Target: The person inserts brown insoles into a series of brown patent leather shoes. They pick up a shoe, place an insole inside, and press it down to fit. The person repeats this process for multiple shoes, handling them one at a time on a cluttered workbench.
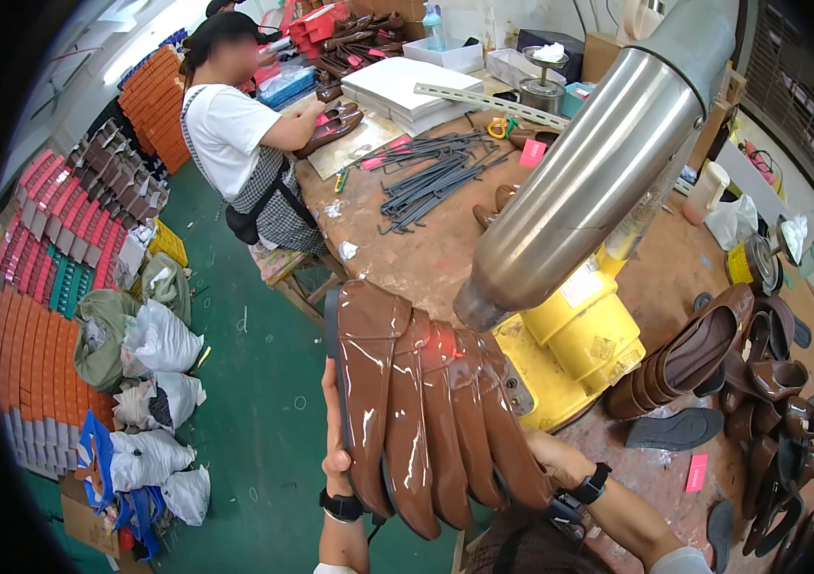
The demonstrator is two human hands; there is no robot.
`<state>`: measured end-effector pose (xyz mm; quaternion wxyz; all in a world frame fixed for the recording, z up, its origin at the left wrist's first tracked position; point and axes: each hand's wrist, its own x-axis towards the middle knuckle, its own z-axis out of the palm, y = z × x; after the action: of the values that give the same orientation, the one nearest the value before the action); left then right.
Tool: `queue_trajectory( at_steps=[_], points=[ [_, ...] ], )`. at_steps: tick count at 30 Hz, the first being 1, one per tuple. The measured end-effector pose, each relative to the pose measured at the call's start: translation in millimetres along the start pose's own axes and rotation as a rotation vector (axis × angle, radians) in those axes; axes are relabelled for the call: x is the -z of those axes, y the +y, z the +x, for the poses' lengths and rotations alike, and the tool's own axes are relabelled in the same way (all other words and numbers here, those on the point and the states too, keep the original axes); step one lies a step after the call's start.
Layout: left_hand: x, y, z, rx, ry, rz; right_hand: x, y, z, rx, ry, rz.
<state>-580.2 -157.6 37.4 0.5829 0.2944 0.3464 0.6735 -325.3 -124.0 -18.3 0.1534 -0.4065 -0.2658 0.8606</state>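
Several glossy brown shoes (407, 411) are nested side by side in a row between my two hands, toes toward me. My left hand (334, 435) presses along the dark sole of the leftmost shoe, its fingers reaching up the side. At the row's right end, my right hand (556, 457) grips the last shoe; its fingers are mostly hidden behind the shoes. A metal blower tube (589, 163) points down over the row's far side, with a red glow on the uppers near its mouth. Its yellow base (579, 344) stands just right of the shoes.
More brown shoes (684, 354) and loose black insoles (675, 429) lie on the bench at right. Dark metal rods (436, 182) and a white stack of sheets (412, 91) are farther back. A co-worker (244, 143) sits at far left. Bags (163, 335) line the green floor.
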Motion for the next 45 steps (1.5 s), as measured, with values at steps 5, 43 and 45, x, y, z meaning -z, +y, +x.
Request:
queue_trajectory(
  at_steps=[5, 43, 45],
  points=[
    [25, -3, 1, 0.016, -0.039, -0.077, 0, 4, 12, 0.080, -0.050, 0.058],
    [31, -44, -60, 0.109, -0.314, 0.526, -83, 25, -78, 0.728, 0.529, -0.997],
    [26, -44, -54, 0.177, -0.384, 0.580, -97, 19, -98, 0.677, 0.450, -0.956]
  ],
)
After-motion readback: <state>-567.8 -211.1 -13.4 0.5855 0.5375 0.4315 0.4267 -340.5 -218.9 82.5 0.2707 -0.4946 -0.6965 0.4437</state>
